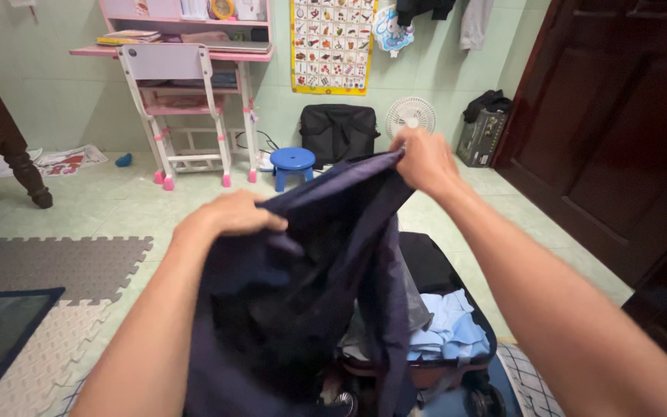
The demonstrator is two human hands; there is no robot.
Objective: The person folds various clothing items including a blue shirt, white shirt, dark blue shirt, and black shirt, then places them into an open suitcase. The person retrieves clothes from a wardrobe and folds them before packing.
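Note:
I hold a dark navy garment (303,286) up in front of me with both hands. My left hand (229,216) grips its upper left edge, fingers closed over the cloth. My right hand (424,161) pinches the upper right corner higher up. The cloth hangs down over an open black suitcase (434,266) on the floor, which holds folded light blue clothes (449,328). Much of the suitcase is hidden behind the garment.
A pink child's desk (187,54) with a chair (175,108) stands at the back wall, a small blue stool (292,164) and a black bag (339,131) beside it. A white fan (410,116), a dark wooden door (619,131) at right, foam floor mats (55,266) at left.

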